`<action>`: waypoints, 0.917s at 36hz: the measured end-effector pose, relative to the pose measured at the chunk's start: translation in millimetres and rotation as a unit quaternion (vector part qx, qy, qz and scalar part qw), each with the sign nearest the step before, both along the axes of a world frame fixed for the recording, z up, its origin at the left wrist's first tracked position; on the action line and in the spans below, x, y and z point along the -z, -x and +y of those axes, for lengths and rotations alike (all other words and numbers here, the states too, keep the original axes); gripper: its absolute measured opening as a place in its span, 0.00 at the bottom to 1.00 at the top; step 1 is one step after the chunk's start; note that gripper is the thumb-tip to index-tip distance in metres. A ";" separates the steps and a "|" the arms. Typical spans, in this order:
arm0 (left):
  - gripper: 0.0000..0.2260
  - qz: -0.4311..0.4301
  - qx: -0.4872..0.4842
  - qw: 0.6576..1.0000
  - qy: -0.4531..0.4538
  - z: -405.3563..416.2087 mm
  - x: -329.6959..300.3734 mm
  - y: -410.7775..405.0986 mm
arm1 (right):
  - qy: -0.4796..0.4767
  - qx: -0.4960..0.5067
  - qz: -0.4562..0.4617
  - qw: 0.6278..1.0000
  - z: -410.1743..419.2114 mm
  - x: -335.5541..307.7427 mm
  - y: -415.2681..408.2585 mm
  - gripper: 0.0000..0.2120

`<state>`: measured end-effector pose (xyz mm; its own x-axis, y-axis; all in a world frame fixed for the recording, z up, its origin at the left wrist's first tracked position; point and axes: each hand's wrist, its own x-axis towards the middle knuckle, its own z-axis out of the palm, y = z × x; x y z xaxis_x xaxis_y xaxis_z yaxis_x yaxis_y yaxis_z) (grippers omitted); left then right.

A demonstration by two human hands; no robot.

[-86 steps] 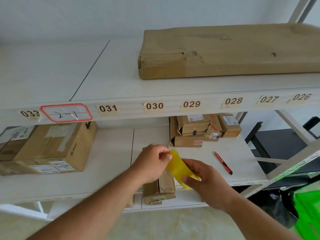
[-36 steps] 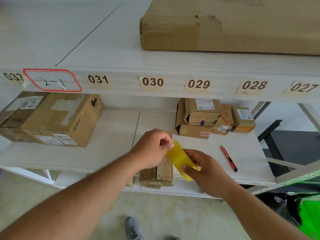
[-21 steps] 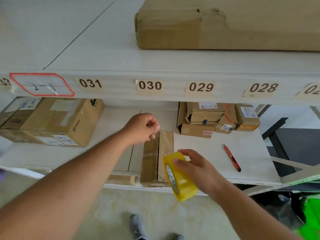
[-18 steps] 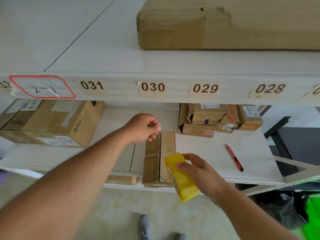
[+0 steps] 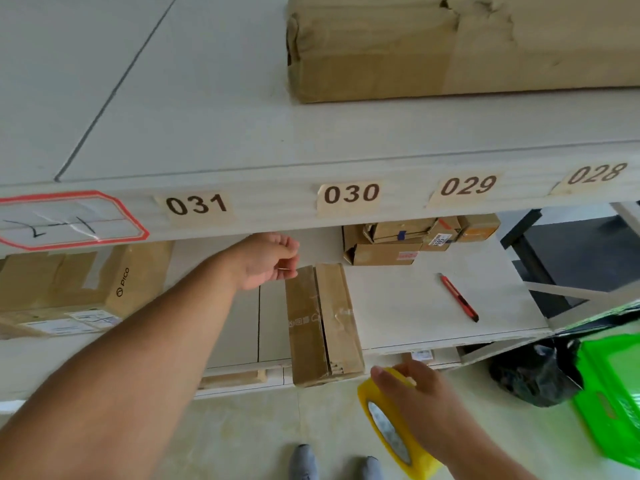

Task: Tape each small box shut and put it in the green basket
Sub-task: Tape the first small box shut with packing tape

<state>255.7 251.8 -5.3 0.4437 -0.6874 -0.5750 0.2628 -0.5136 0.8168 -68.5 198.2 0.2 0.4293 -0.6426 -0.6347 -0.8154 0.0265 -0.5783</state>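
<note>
A long narrow cardboard box [image 5: 322, 323] lies on the lower shelf, its near end jutting past the shelf's front edge, its two top flaps meeting along a middle seam. My left hand [image 5: 268, 261] hovers at the box's far end, fingers curled as if pinching a clear tape end that I can hardly see. My right hand [image 5: 415, 400] grips a yellow roll of tape [image 5: 391, 431] below and in front of the box's near end. The green basket [image 5: 613, 396] stands on the floor at the right.
Several small boxes [image 5: 408, 242] are stacked at the back of the lower shelf [image 5: 415, 306]; a red pen-like cutter [image 5: 459, 297] lies to the right. Large cartons [image 5: 79, 289] sit at the left. A black bag [image 5: 533, 372] lies beside the basket. A big flat carton [image 5: 450, 46] rests on the upper shelf.
My right hand has pulled the tape roll down and toward me, past the box's near end. My left hand has stayed at the far end. The camera has tilted lower.
</note>
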 end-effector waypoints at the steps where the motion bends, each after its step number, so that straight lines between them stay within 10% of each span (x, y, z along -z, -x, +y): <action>1: 0.02 0.005 0.016 1.000 0.003 1.2 1.3 -2.3 | 0.005 0.000 0.006 1.000 4.3 2.0 1.0 0.18; 10: 0.03 -0.296 0.153 0.942 -0.046 -18.9 15.3 2.9 | -0.016 0.046 0.022 0.999 45.8 17.8 2.6 0.13; 17: 0.03 -0.316 0.163 0.933 -0.060 -32.5 16.7 -2.5 | -0.053 0.036 -0.015 0.998 65.8 38.4 -12.4 0.33; 33: 0.05 -0.229 0.060 0.965 -0.109 -55.0 46.8 -20.3 | -0.063 -0.044 0.025 0.997 52.9 75.6 -22.8 0.13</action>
